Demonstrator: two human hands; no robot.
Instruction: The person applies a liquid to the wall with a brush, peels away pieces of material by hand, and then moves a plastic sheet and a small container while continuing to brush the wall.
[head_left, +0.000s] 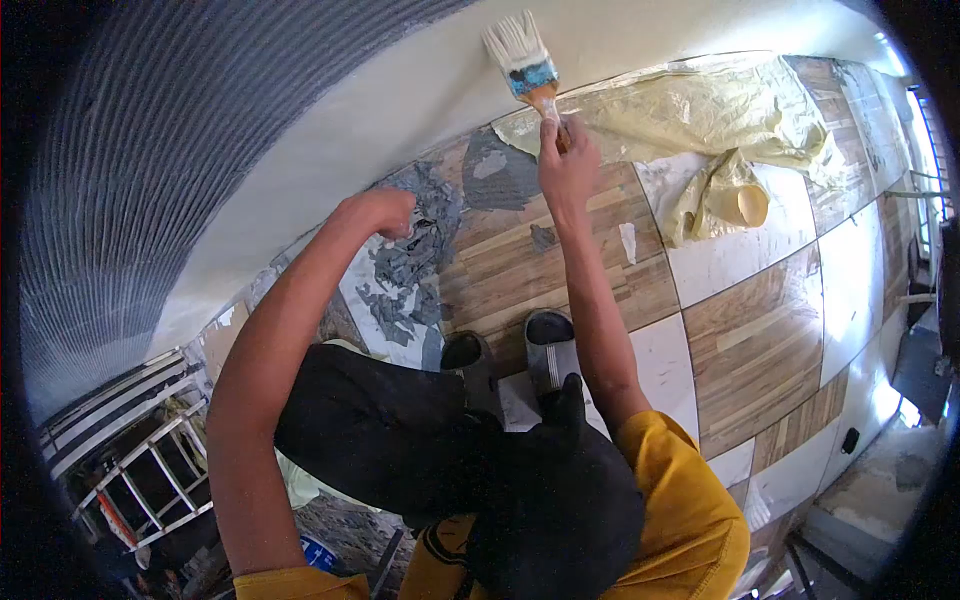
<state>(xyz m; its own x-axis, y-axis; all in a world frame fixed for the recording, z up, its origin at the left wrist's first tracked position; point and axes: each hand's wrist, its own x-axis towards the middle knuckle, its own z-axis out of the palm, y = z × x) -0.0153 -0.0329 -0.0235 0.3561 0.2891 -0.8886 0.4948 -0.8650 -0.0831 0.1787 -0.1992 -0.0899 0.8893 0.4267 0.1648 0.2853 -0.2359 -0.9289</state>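
My right hand [568, 170] grips the wooden handle of a wide paintbrush [532, 75]. Its pale bristles point up toward the smooth, cream lower band of the wall [420, 85], and blue paint marks the ferrule. My left hand [382, 211] is closed, held low beside the wall over a heap of crumpled grey scraps [425, 230]. What its curled fingers hold, if anything, is hidden.
Grey ribbed wall [200, 130] rises at left. A yellowish plastic sheet [690, 105] lies along the wall base, near a tan cup [742, 206] on plastic. Wood-look and white tiles [755, 320] cover the floor. A ladder [150, 475] is at lower left.
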